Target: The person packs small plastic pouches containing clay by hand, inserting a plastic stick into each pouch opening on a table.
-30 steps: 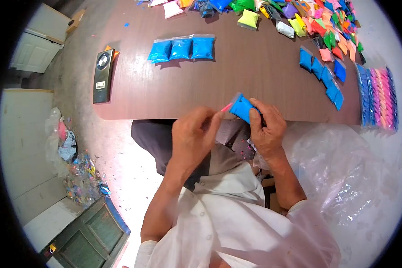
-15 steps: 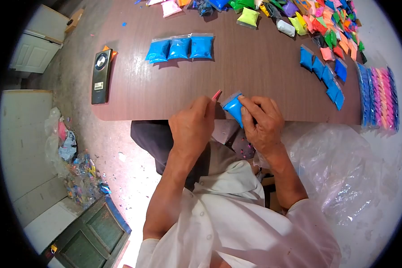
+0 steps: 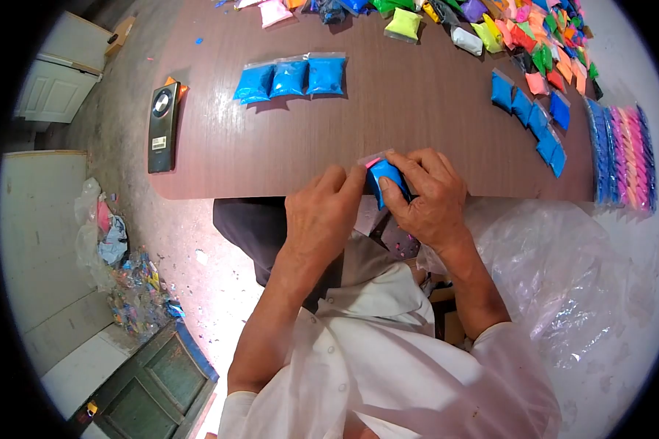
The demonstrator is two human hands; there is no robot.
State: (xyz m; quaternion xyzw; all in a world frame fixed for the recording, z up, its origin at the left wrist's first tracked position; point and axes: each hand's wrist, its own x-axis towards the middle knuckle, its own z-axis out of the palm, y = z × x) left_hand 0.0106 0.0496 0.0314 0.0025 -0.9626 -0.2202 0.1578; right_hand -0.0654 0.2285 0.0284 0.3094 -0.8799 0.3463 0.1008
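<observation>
At the table's near edge, my right hand (image 3: 433, 192) grips a small clear packet filled with something blue (image 3: 385, 180), thumb on its front. My left hand (image 3: 322, 207) is closed around a thin pink stick-like tool (image 3: 373, 162). Its tip lies against the packet's clear upper strip; most of the tool is hidden in my fingers, so its exact kind does not show. Farther back lie several plump blue packets (image 3: 289, 77) in a row. To the right, flatter blue packets (image 3: 530, 117) form a slanting, overlapping line.
A dark phone (image 3: 163, 126) lies at the table's left end. Many coloured packets (image 3: 545, 51) are heaped at the back right. Long strips of blue and pink packets (image 3: 622, 157) sit past the right edge. Clear plastic sheeting (image 3: 549, 271) lies below the table at right.
My left hand has come right, bringing the pink tool from beside the blue packet onto its clear top strip. My right hand still holds the packet, now turned more upright.
</observation>
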